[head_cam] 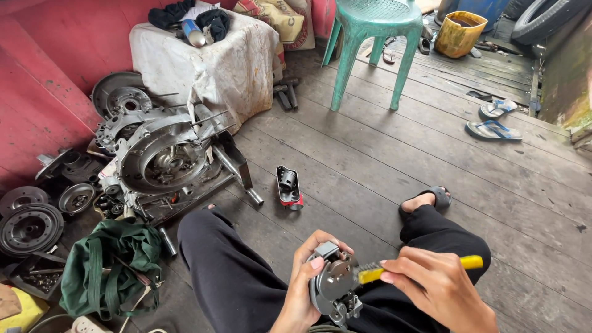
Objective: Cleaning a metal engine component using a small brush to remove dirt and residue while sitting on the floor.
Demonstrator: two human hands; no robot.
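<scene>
Grey wooden floor planks (382,160) lie all around. At 6 o'clock, the left hand (305,277) grips a round grey metal part (336,287). The right hand (431,287) presses a yellow-handled brush (376,270) on it, so cleaning looks underway. A big silver engine case (163,154) waits at 9 o'clock.

Left hand (306,280) cupped, right hand (431,285) pinching

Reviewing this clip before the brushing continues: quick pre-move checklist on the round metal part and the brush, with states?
1. Left hand grips the round metal part: ok.
2. Right hand holds the yellow brush: ok.
3. Brush head meets the part: ok, touching at its edge.
4. Part held over the lap, above the black trousers: ok.
5. Bristle condition: cannot tell.
6. Engine case on the plank floor stands apart from both hands: ok.
</scene>
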